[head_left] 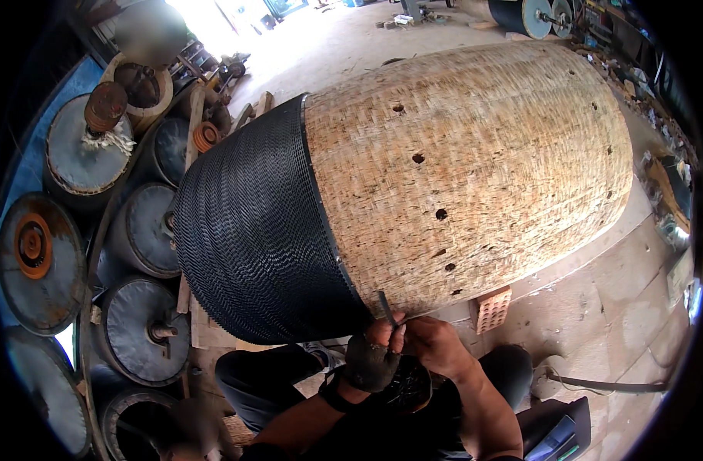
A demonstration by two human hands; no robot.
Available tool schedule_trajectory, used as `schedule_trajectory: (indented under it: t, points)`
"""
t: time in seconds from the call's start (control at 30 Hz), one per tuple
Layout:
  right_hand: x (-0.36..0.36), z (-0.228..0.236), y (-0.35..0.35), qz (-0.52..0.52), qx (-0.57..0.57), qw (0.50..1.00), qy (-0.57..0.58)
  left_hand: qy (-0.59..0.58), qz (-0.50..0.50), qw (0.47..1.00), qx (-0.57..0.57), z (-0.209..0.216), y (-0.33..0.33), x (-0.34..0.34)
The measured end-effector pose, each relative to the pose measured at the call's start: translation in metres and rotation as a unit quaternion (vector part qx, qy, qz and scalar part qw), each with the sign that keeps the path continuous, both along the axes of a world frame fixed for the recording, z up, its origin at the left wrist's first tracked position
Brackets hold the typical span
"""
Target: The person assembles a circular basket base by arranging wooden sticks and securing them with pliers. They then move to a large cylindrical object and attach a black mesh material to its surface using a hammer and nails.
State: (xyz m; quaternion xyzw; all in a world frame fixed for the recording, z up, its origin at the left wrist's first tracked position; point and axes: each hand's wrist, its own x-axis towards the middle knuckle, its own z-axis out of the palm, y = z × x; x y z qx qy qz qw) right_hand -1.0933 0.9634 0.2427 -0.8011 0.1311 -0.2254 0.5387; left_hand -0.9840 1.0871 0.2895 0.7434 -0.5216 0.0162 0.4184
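The floor (589, 307) is dusty and pale, with joint lines at near right and bright light at far left. Over its middle lies the big roller (474, 169). A holed, orange-brown brick (493, 310) stands on the floor at the roller's near side; contact between them is hard to tell. At near left, pale planks (201, 326) lie beneath the roller's dark end. A dark hose (613, 385) stretches across near right. Mixed litter (663, 188) lines the right edge, and small pieces (403, 20) sit far off.
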Motion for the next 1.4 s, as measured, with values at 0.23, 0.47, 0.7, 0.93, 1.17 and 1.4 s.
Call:
schedule_trajectory:
  t: [0.23,0.47,0.7,0.93,1.17,1.4]
  points:
    - [-0.005,-0.005,-0.001,-0.014,-0.02,0.999,0.039,0.027,0.002,0.999,0.026,-0.002,-0.006,-0.003]
    - [-0.002,-0.003,0.001,-0.033,-0.071,0.997,0.027,0.081,0.031,0.995,0.042,-0.006,-0.009,-0.004]
    - [0.003,-0.008,0.006,-0.03,-0.069,0.997,0.034,0.102,0.029,0.993,0.055,-0.001,-0.009,0.0]
    - [-0.007,-0.009,-0.006,-0.055,-0.09,0.993,0.044,0.08,0.024,0.994,0.065,-0.006,-0.02,-0.007]
    - [-0.041,-0.01,-0.031,-0.111,-0.087,0.979,0.148,-0.218,-0.079,0.973,0.011,0.009,-0.023,0.009]
    - [-0.134,-0.031,-0.121,-0.068,-0.275,0.855,0.434,-0.303,-0.102,0.946,0.06,0.022,-0.042,0.017]
